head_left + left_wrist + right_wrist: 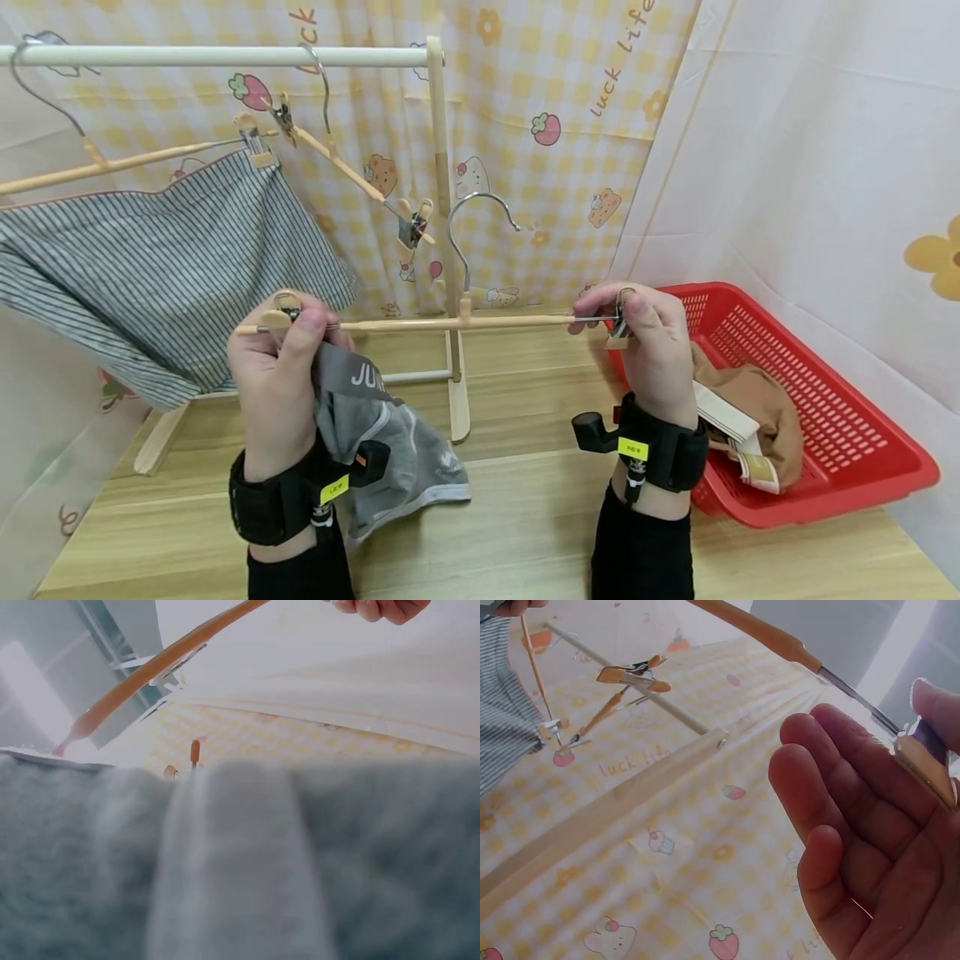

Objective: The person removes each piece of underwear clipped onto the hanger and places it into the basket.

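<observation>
A wooden clip hanger [405, 324] with a metal hook is held level between my two hands. My left hand [272, 375] pinches its left clip [279, 320] between thumb and fingers. Grey briefs [405, 467] with a dark lettered waistband hang just beside that hand, their upper corner hidden behind the thumb. Blurred grey fabric [240, 870] fills the lower left wrist view. My right hand [658, 350] pinches the right clip [619, 321], and no cloth shows in that clip [926, 769]; its other fingers [802, 780] stretch out below the bar in the right wrist view.
Striped shorts [172, 267] hang from a hanger on the white rail [225, 56] at left. Beside them hangs another clip hanger [345, 171] without clothing. A red basket [862, 492] holding brown cloth [750, 400] stands at right on the wooden table [525, 517].
</observation>
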Demonstrator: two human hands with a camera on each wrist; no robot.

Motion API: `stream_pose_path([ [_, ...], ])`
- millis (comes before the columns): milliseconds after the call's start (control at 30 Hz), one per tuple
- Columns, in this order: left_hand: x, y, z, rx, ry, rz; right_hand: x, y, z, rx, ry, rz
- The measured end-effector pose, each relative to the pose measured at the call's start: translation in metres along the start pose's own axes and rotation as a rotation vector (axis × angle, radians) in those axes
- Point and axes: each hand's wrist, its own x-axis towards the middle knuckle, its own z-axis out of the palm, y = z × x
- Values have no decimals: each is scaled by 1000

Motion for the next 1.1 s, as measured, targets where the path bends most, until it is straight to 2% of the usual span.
stream_pose_path([
  [233,0,-1,2,4,-10,-31,1,1,3,158,33,-23],
  [467,1,-2,-1,48,-40,-45,2,2,4,218,25,-29],
  [933,0,0,-4,82,-65,-107,2,2,4,197,16,-24],
  [1100,1,1,-4,87,-65,-102,1,1,4,182,19,-30],
])
